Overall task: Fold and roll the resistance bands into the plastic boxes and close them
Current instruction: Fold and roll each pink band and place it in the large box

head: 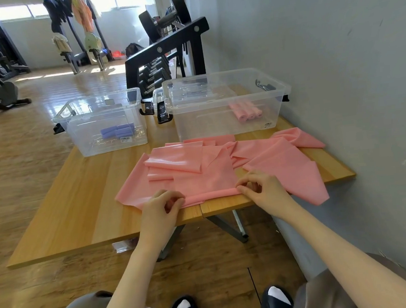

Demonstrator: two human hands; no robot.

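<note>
- I find the pink band (206,178) lying flat at the near edge of the table (66,202), its near end turned over into a low starting roll that runs between my two hands.
- My left hand (161,205) pinches the left end of that roll with curled fingers; my right hand (261,188) pinches the right end the same way. Both are clamped on the band.
- More loose pink bands (283,156) lie heaped over and beside it, one trailing off the right side of the table.
- Judgement: the roll may run crooked if one hand advances faster than the other, and the thin sheet may drag the overlapping pieces in with it.
- Judgement: the end hanging off the table could pull material sideways or slip down.
- The right box (227,102) stands open behind the heap, with pink rolls (246,110) already inside; this roll belongs there.
- The left box (103,123) is also open and holds purple rolls (117,131). Black latches show on both; I cannot tell where the lids are.
- A dumbbell rack (164,56) stands behind the table.
</note>
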